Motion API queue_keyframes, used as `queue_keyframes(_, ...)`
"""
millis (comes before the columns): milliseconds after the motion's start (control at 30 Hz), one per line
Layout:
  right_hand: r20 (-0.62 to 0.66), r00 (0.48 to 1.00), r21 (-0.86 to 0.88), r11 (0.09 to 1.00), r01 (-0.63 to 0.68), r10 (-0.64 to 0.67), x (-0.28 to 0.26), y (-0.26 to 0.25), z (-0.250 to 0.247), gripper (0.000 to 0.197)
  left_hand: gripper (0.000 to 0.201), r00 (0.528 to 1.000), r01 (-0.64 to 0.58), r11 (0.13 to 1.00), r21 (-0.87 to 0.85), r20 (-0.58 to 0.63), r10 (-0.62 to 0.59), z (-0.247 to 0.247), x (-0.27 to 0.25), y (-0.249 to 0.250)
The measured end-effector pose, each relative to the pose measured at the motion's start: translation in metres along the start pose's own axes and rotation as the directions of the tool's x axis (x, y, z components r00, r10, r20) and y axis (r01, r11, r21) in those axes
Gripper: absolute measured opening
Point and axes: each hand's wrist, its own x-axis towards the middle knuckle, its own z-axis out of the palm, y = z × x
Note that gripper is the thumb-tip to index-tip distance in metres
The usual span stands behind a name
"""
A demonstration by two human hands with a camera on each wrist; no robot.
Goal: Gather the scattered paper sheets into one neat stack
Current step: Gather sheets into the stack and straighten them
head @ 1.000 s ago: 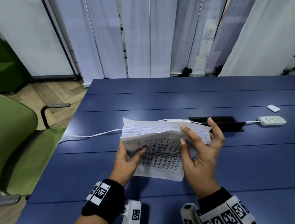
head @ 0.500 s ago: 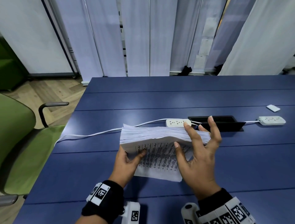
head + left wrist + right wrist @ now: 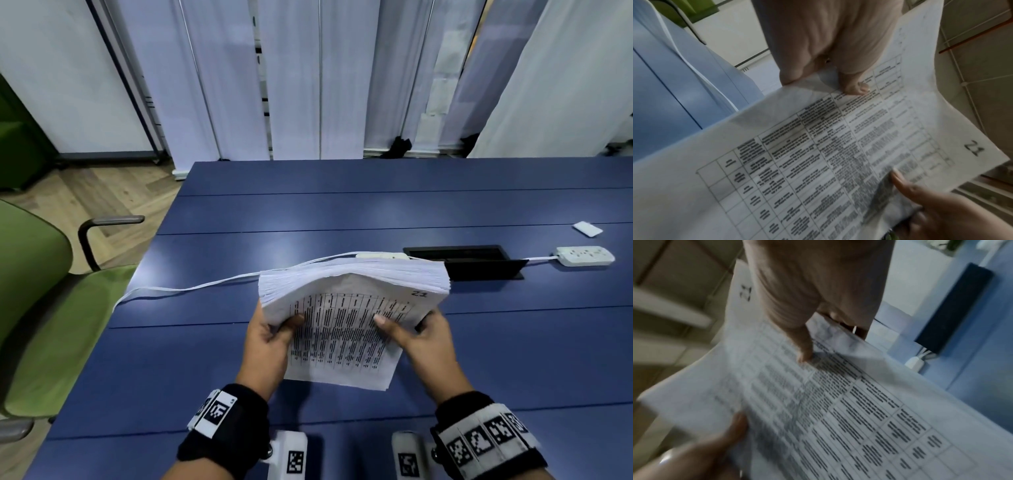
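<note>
A thick stack of white paper sheets [image 3: 346,308] stands on its lower edge on the blue table [image 3: 342,205], tilted toward me, its front page a printed table marked "21". My left hand [image 3: 274,329] grips the stack's left side, thumb on the front page. My right hand [image 3: 411,329] grips the right side, thumb on the front, fingers hidden behind. The left wrist view shows the printed page [image 3: 828,154] with my left thumb on it. In the right wrist view the same page [image 3: 828,402] is blurred under my right thumb.
Behind the stack lie a white power strip [image 3: 380,255] with its cable, a black cable hatch [image 3: 466,262], a second power strip [image 3: 585,256] and a small white card [image 3: 587,229]. A green chair [image 3: 41,308] stands off the table's left edge.
My right hand left the top edge of the stack, where its fingers lay spread, and now grips the right side. The stack's top edges look more even.
</note>
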Motion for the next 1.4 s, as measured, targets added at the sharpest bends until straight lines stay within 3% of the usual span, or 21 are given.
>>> queue_keyframes(100, -0.079, 0.996, -0.001, 0.999, -0.043, 0.042, 0.003, 0.019, 0.009, 0.040, 0.036, 0.997, -0.022, 1.000, -0.012, -0.068, 0.021, 0.008, -0.001, 0.003)
queue_keyframes(233, -0.186, 0.979, -0.046, 0.996, 0.074, -0.082, -0.010, 0.016, 0.031, 0.038, 0.041, 0.976, -0.100, 0.994, -0.039, -0.197, 0.091, 0.022, -0.005, 0.017)
queue_keyframes(400, -0.234, 0.957, 0.016, 0.983, 0.181, -0.172, -0.025, 0.004, 0.037, 0.037, 0.046, 0.957, -0.198, 0.979, -0.042, -0.224, 0.184, 0.023, -0.014, 0.031)
queue_keyframes(567, -0.147, 0.989, -0.037, 0.999, -0.040, 0.034, -0.028, 0.041, 0.019, 0.045, 0.039, 0.993, -0.053, 0.998, 0.016, -0.109, 0.054, 0.007, -0.027, -0.006)
queue_keyframes(700, -0.084, 0.984, -0.154, 0.973, -0.170, 0.159, -0.027, 0.067, 0.009, 0.051, 0.045, 0.997, 0.061, 0.988, 0.139, -0.053, -0.054, -0.003, -0.028, -0.032)
queue_keyframes(867, -0.056, 0.983, -0.180, 0.966, -0.184, 0.177, -0.019, 0.083, 0.012, 0.039, 0.045, 0.995, 0.092, 0.942, 0.322, -0.054, -0.079, -0.007, -0.027, -0.050)
queue_keyframes(1033, -0.138, 0.980, -0.328, 0.927, -0.180, 0.142, 0.001, 0.084, 0.011, 0.045, 0.025, 0.989, 0.145, 0.908, 0.394, -0.043, -0.139, -0.001, -0.013, -0.055)
queue_keyframes(1167, -0.185, 0.964, -0.509, 0.821, -0.258, 0.189, 0.017, 0.083, -0.002, 0.036, 0.023, 0.955, 0.270, 0.879, 0.392, 0.008, -0.297, 0.010, -0.003, -0.058)
queue_keyframes(1300, -0.199, 0.927, -0.648, 0.667, -0.368, 0.318, 0.024, 0.104, -0.013, 0.033, 0.014, 0.876, 0.429, 0.768, 0.476, -0.010, -0.482, 0.018, -0.001, -0.079)
queue_keyframes(1400, -0.216, 0.908, -0.717, 0.573, -0.397, 0.359, 0.025, 0.122, -0.017, 0.025, 0.022, 0.835, 0.482, 0.683, 0.549, -0.051, -0.548, 0.022, -0.002, -0.097)
